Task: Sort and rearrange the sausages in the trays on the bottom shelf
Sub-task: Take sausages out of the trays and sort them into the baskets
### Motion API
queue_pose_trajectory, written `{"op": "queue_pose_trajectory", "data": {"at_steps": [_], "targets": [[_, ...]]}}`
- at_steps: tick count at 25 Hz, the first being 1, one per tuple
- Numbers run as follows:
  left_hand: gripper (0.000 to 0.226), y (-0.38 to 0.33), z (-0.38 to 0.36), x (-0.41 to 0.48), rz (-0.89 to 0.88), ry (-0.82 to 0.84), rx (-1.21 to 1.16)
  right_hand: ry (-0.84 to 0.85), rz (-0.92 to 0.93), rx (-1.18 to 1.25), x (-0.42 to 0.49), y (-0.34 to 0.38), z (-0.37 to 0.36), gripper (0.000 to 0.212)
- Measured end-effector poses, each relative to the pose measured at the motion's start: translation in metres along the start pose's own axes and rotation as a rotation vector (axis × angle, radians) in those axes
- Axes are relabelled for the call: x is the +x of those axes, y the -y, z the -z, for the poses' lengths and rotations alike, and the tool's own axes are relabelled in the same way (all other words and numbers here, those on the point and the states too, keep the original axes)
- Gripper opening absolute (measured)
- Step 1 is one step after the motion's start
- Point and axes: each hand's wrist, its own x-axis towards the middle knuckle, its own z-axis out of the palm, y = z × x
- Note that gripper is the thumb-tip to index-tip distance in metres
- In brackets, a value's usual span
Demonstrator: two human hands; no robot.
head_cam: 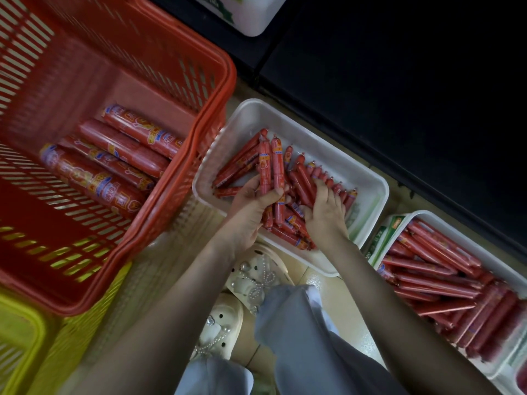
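White tray — left grip holds sausages.

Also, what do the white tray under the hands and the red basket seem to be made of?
The white tray looks like matt foam or thin plastic: soft rounded rim, dull surface. The red basket is probably moulded plastic: slotted walls, slight sheen.

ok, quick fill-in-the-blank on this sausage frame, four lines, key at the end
1. The large sausages lie in the ___ basket.
2. The left hand grips small sausages over a ___ tray.
3. The right hand rests on more of them in the ___ tray as the left hand.
4. The corner basket at lower left is ___.
Missing words: red, white, same, yellow.
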Motion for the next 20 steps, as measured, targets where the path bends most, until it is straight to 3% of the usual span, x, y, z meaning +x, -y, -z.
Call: {"op": "queue_pose_trajectory", "data": {"at_steps": [3, 10, 14, 20], "targets": [[0.028, 0.0, -0.002, -0.001, 0.015, -0.025, 0.01, 0.069, -0.153, 0.166, 0.011, 0.0, 0.005, 0.061], [0.032, -0.009, -0.001, -0.016, 0.037, 0.007, 0.066, 0.175, -0.27, 0.726, 0.005, 0.011, 0.047, 0.029], [0.034, -0.029, -0.01, -0.053, -0.023, 0.073, 0.168, 0.298, -0.157, 1.172, -0.034, 0.059, 0.102, 0.019], [0.031, -0.098, -0.004, -0.159, -0.225, 0.084, 0.275, 0.466, 0.14, 1.098, -0.096, 0.145, 0.175, 0.024]]}}
